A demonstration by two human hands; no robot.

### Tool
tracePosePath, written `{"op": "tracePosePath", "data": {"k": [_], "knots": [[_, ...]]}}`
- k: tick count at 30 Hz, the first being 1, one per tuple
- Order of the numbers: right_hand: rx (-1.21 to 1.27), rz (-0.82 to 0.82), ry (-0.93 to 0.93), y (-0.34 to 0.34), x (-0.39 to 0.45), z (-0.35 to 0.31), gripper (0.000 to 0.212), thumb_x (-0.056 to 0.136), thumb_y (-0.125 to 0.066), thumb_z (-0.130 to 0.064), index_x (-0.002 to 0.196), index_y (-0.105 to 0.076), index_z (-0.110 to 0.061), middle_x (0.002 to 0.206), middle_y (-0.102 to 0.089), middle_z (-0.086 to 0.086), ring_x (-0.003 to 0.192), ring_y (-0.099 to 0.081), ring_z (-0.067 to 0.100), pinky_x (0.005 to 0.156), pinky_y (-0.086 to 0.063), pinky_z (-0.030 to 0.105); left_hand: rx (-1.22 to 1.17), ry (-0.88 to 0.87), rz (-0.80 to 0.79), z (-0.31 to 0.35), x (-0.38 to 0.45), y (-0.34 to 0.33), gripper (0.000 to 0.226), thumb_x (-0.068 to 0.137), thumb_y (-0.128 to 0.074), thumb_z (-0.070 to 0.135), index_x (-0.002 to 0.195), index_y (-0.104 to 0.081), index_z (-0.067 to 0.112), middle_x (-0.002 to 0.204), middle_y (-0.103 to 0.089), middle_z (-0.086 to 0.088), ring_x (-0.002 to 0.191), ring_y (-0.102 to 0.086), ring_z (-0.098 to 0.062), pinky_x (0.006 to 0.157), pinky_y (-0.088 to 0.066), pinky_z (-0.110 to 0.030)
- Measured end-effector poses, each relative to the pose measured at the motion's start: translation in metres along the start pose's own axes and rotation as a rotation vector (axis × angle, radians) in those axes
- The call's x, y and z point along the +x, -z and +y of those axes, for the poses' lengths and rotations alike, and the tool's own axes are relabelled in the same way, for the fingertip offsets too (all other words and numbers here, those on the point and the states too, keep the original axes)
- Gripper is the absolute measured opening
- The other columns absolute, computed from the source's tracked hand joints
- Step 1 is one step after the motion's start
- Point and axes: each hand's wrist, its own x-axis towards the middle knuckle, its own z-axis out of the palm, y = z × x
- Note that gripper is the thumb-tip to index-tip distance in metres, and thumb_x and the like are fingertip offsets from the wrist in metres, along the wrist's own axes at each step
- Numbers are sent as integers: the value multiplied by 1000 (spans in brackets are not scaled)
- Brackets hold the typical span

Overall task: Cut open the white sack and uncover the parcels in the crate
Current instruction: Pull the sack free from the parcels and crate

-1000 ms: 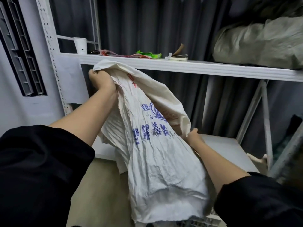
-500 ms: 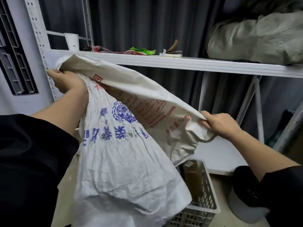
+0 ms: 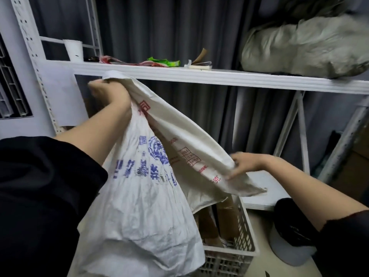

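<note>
A white metal shelf (image 3: 219, 77) crosses dark grey curtains (image 3: 169, 29); a louvred vent (image 3: 12, 86) sits leftward, pale floor (image 3: 263, 222) below.

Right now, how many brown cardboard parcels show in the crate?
2, both in the white plastic lattice crate: one brown cardboard parcel beside the white woven sack, another right of it. The sack may hide more.

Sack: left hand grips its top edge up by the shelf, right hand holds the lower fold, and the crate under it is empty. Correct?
Not quite. The head view shows the crate is not empty: brown cardboard parcels stand in it. The rest holds: the left hand grips the white sack at its top edge by the shelf, and the right hand holds the lower fold.
</note>
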Motion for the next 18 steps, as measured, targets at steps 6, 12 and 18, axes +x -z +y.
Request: {"op": "tracePosePath", "data": {"k": [6, 12, 18], "knots": [[313, 411, 175, 8, 15, -90, 37, 86, -63, -38, 117, -49, -24, 104, -60, -3, 95, -59, 20, 80, -46, 33, -81, -100, -187, -5, -49, -27, 11, 93, -42, 14, 90, -31, 14, 122, -45, -13, 92, -41, -17, 85, -37, -25], [637, 1136, 110, -3, 15, -116, 16, 91, -50, -14, 93, -34, -17, 67, -47, -7, 71, -51, 33, 67, -38, 37, 382, -274, -487, -16, -69, -33, 36, 85, -51, 31, 111, -47, 6, 119, -57, -14, 108, -54, -31, 91, -44, -37], [323, 919, 288, -20, 3, -109, 16, 86, -43, -10, 91, -55, -20, 94, -55, -2, 86, -53, 19, 74, -39, 35, 564, -235, -626, -28, -90, -37, 37, 94, -43, 31, 121, -42, 7, 111, -58, -7, 98, -57, -29, 76, -41, -33]]}}
